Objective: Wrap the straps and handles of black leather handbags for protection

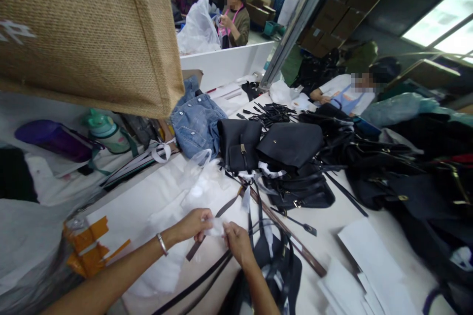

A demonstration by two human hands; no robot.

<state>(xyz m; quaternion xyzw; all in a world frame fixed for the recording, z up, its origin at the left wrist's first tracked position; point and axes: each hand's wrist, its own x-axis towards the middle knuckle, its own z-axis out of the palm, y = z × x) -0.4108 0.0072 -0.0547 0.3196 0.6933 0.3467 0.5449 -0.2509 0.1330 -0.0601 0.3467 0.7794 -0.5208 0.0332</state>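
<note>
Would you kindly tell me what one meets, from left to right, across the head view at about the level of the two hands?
Glossy orange tape strips, silver-coloured metal bangle, bare left hand, small translucent whitish piece, bare right hand, loose flat white sheets.

Two foreground hands [200,224] [238,242], one bracelet [161,244], one burlap bag [88,34] show.
</note>
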